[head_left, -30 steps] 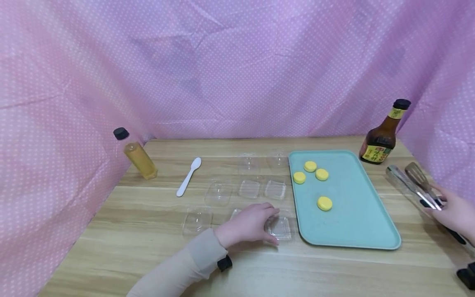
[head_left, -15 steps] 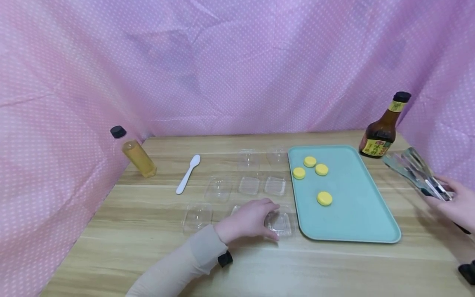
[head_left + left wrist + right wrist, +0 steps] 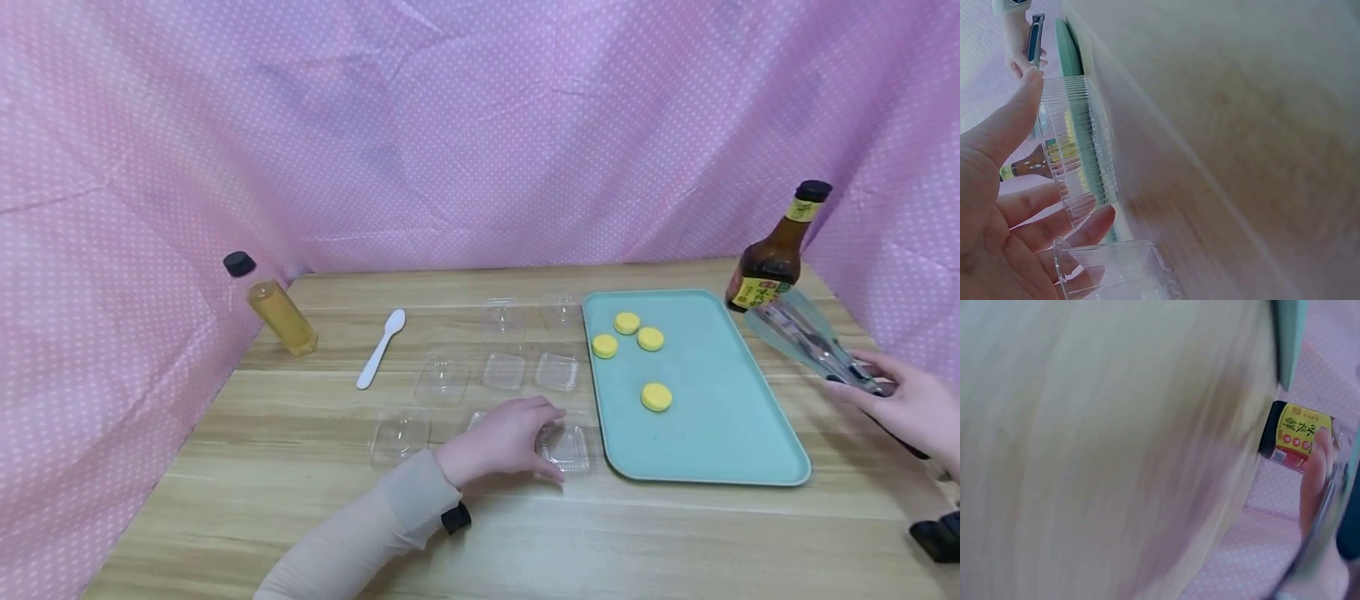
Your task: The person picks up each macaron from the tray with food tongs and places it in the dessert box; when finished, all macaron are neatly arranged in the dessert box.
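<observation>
My left hand (image 3: 498,446) holds a small clear plastic box (image 3: 566,448) beside the tray, its thumb and fingers on opposite sides. In the left wrist view, the thumb lies at the ribbed rim of that box (image 3: 1072,150), with the fingers beyond it. At the right, my right hand (image 3: 911,408) grips a pair of metal tongs (image 3: 817,354) with dark grips, lifted off the table and blurred. The tongs' tips point toward the green tray (image 3: 720,442). Several yellow round pieces lie on the tray, one yellow piece (image 3: 656,397) apart from the rest.
A brown sauce bottle (image 3: 772,258) stands behind the tongs. Several other clear boxes with lids, such as one clear box (image 3: 504,372), lie left of the tray. Farther left are a white spoon (image 3: 382,348) and a black-capped bottle (image 3: 281,317). Pink cloth (image 3: 480,133) hangs behind.
My right hand has raised the tongs from the table and swung them left toward the tray; the tongs' arms have spread. The left hand has stayed at the clear box.
</observation>
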Demonstrator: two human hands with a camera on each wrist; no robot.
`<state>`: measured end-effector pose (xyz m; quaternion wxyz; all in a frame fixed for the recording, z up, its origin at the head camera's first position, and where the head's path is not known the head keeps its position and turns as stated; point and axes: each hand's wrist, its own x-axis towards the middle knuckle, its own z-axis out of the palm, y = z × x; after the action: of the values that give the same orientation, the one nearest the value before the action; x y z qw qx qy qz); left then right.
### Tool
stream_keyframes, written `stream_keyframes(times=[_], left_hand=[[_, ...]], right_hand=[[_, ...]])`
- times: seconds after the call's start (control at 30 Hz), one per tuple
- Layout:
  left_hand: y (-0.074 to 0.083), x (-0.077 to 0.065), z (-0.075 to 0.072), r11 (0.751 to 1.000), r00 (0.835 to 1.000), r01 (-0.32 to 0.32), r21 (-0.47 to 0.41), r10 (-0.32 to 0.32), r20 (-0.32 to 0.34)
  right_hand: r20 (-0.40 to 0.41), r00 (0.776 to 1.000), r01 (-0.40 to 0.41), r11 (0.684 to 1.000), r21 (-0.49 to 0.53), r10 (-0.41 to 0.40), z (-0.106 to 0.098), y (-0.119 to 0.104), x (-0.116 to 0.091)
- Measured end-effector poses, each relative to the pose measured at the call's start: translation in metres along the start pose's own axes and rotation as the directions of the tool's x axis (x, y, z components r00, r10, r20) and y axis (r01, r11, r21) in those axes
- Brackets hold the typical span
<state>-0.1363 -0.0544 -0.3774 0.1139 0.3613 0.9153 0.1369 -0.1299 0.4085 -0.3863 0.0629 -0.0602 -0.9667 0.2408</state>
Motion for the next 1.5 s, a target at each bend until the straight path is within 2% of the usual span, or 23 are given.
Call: stream_keyframes(times=[0.2, 0.33, 0.4, 0.57, 0.8, 0.93, 1.23, 1.5], left_hand=[[-0.002, 0.001, -0.002, 1.000, 1.000, 0.015, -0.014, -0.015, 0.005], [-0.003, 0.002, -0.001, 1.000, 1.000, 0.017, 0.002, -0.017, 0.004], [-0.003, 0.002, -0.001, 1.000, 1.000, 0.019, 0.004, -0.019, 0.003], [-0.002, 0.002, -0.001, 1.000, 1.000, 0.028, 0.004, -0.028, 0.006], [-0.001, 0.001, -0.001, 0.999, 0.999, 0.031, 0.010, -0.031, 0.008], [-0.001, 0.001, 0.000, 1.000, 1.000, 0.026, 0.008, -0.026, 0.005], [0.000, 0.001, -0.001, 1.000, 1.000, 0.027, 0.010, -0.027, 0.003], [0.004, 0.000, -0.001, 0.996, 1.000, 0.013, 0.084, -0.013, 0.003]], right_hand=[[0.088, 0.988, 0.116, 0.984, 0.136, -0.129, 0.005, -0.006, 0.003], [0.079, 0.972, 0.203, 0.963, 0.176, -0.220, 0.008, -0.009, 0.001], [0.095, 0.972, 0.195, 0.967, 0.163, -0.212, 0.009, -0.012, 0.000], [0.141, 0.981, 0.126, 0.989, 0.079, -0.136, 0.008, -0.024, -0.002], [0.131, 0.974, 0.173, 0.981, 0.093, -0.184, 0.007, -0.040, -0.005], [0.097, 0.969, 0.219, 0.972, 0.084, -0.227, 0.006, -0.049, -0.006], [0.005, 0.935, 0.353, 0.935, 0.021, -0.353, 0.006, -0.067, -0.004], [0.008, 0.908, 0.419, 0.905, -0.070, -0.419, 0.010, -0.075, -0.003]])
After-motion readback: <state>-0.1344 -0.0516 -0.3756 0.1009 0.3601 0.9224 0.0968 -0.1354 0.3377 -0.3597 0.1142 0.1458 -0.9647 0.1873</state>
